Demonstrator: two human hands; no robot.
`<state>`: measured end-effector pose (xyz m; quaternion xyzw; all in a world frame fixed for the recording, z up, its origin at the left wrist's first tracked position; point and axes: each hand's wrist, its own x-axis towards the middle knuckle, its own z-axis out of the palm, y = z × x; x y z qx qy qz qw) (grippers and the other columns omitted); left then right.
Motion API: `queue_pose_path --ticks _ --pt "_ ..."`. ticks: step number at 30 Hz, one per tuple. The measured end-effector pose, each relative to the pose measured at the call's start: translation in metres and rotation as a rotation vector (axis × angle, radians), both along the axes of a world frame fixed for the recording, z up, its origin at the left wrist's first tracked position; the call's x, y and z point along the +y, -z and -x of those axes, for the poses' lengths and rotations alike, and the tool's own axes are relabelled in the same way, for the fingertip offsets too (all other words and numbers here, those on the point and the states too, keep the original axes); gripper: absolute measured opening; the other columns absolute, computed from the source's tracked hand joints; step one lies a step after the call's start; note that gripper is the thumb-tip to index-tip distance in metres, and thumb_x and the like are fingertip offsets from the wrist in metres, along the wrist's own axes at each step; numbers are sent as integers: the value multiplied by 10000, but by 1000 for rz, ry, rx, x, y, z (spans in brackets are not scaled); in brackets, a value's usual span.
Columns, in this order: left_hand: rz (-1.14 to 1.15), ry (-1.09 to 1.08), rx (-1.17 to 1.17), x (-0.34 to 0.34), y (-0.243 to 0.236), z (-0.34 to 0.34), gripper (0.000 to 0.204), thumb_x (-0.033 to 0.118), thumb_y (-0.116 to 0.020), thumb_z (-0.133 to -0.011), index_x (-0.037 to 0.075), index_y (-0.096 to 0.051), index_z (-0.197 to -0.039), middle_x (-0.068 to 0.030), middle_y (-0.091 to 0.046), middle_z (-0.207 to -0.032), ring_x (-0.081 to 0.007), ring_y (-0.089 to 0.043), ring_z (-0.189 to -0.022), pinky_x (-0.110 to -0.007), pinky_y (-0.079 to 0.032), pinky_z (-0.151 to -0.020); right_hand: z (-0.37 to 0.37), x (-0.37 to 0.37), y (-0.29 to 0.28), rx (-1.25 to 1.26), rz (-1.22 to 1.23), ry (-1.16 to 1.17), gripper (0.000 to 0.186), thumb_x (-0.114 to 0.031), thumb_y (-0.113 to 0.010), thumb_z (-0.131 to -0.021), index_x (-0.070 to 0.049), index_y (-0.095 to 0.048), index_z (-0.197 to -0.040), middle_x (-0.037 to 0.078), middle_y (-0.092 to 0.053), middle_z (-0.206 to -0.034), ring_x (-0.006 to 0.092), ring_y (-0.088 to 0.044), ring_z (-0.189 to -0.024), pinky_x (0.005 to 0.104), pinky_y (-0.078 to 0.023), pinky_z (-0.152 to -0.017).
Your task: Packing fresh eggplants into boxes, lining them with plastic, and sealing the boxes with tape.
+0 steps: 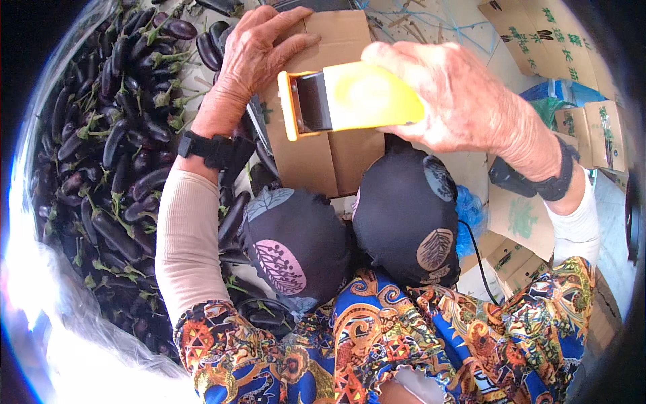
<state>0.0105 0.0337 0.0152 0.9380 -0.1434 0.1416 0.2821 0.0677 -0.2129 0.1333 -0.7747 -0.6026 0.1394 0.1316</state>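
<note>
A closed brown cardboard box (316, 158) stands in front of my knees, its top flaps meeting along a middle seam. My left hand (259, 50) rests on the box's far left part, fingers stretched out and apart, holding nothing. Above the box, my right hand (444, 94) grips a yellow packing tape dispenser (367, 94), its dark opening pointing left. The dispenser hides part of the box top, so I cannot tell whether tape touches the cardboard.
A large heap of dark purple eggplants (114, 155) fills the left side, beside clear plastic sheeting (74, 323). Flattened cardboard with green print (538, 40) lies at the upper right. A blue plastic bag (471, 219) is beside my right knee.
</note>
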Motion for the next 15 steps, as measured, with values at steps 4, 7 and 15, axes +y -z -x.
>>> queue_pose_path --ticks 4,7,15 --pt "15 -54 -43 0 9 -3 324 294 -633 -826 146 -664 -1113 -85 -568 -877 -265 -562 -864 -359 -477 -792 -7 -20 9 0 -20 21 488 -230 -744 -709 -53 -490 -1086 159 -617 -883 360 -634 -792 427 -534 -653" --pt "51 -64 -29 2 8 -4 361 337 -659 -801 149 -668 -1109 -87 -557 -829 -274 -564 -856 -375 -476 -785 -18 -49 15 39 24 53 528 -231 -747 -712 -48 -486 -1134 154 -619 -920 365 -634 -821 425 -540 -684" --pt "96 -78 -31 -3 2 -6 372 268 -687 -794 120 -655 -1134 -107 -580 -858 -283 -569 -844 -369 -482 -766 -41 -127 60 72 12 173 582 -198 -776 -687 -39 -477 -1161 179 -608 -988 387 -618 -885 411 -529 -768"
